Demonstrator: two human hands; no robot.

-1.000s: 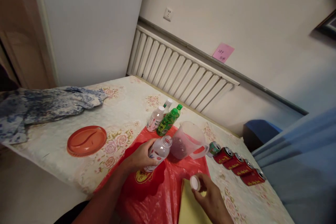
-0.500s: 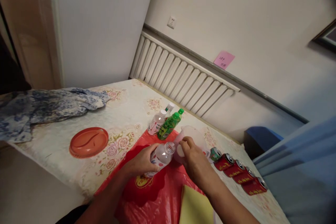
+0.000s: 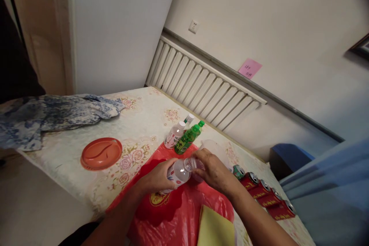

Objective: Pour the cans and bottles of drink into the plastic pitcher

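Observation:
My left hand (image 3: 162,177) is wrapped round a clear plastic bottle (image 3: 179,173) with a white label, tilted so its open mouth points to the right. At that mouth, the fingers of my right hand (image 3: 210,167) are bent together; whatever they hold is hidden. Below both hands lies a red plastic sheet (image 3: 178,215). Just beyond stand a white-capped clear bottle (image 3: 173,136) and a green bottle (image 3: 186,140), with two more bottles behind them. A whitish translucent object (image 3: 216,150) sits behind my right hand.
An orange divided plate (image 3: 101,154) lies at left, near a blue-patterned cloth (image 3: 77,111). Red cans (image 3: 268,199) and a green can (image 3: 238,171) line the right side. A yellow cloth (image 3: 216,226) lies in front. A radiator (image 3: 201,84) stands behind the table.
My right hand has moved left, onto the bottle's mouth, which stood free of it before. The bottle stays in my left hand. The view has shifted slightly.

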